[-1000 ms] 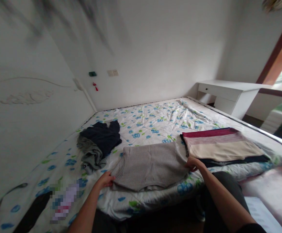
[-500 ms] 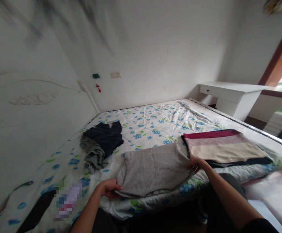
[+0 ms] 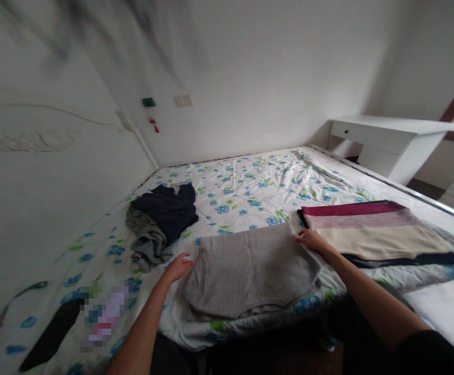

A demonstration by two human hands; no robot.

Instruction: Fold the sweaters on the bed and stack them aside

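A grey ribbed sweater (image 3: pixel 250 271), folded into a wide rectangle, lies flat at the front edge of the bed. My left hand (image 3: pixel 179 266) hovers off its left side, fingers stretched toward it and holding nothing. At the sweater's upper right edge is my right hand (image 3: pixel 312 240), with loosely extended fingers; whether the fingertips touch the knit I cannot tell. Just right of that hand lies a folded striped garment (image 3: pixel 379 229) in maroon, pink and beige, on top of dark fabric.
A crumpled heap of navy and grey clothes (image 3: pixel 162 219) lies left of the sweater. Farther left are a black strip-like item (image 3: pixel 53 333) and a pixelated patch. The bed has a blue-flowered sheet (image 3: pixel 227 195). A white desk (image 3: pixel 383 136) stands beyond its right side.
Both hands have let go of the sweater's lower corners and moved up along its sides. The sweater now lies flat. The camera view has shifted slightly.
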